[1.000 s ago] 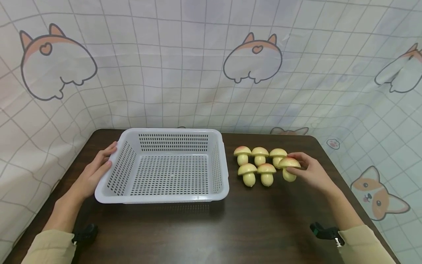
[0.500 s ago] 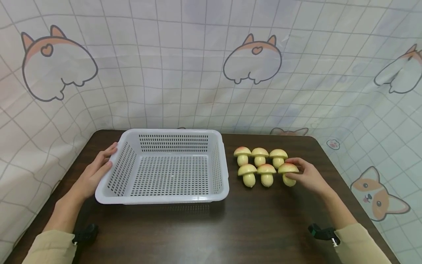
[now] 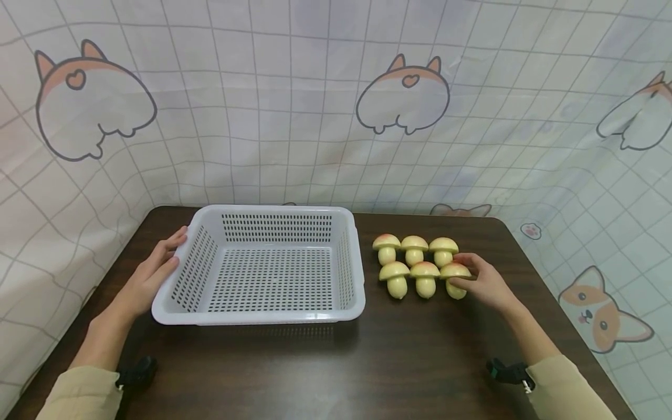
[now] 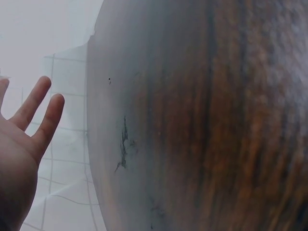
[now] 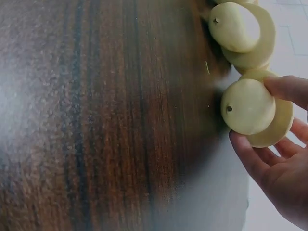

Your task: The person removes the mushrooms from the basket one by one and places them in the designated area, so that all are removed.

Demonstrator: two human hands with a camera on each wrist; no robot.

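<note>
A white perforated plastic basket [image 3: 273,317] stands on the left half of the table. My left hand [image 3: 149,277] rests against its left wall with the fingers fairly straight; in the left wrist view, that hand [image 4: 21,149] shows spread fingers. My right hand [image 3: 485,283] pinches a toy mushroom [image 3: 455,271], yellow with a reddish cap, at the right end of the front row. The right wrist view has thumb and fingers around this mushroom [image 5: 250,108], its stem end facing the camera. Beside it is another mushroom [image 3: 425,279] of the same kind.
Several more mushrooms, such as the back-row one [image 3: 413,249] and the front-left one [image 3: 395,279], form two rows right of the basket. The dark wooden table [image 3: 325,373] meets a grid-patterned cloth [image 3: 294,146] at the back and sides.
My right hand has moved a little left and down with its mushroom, bringing it into line with the front row. The left hand and basket have stayed still.
</note>
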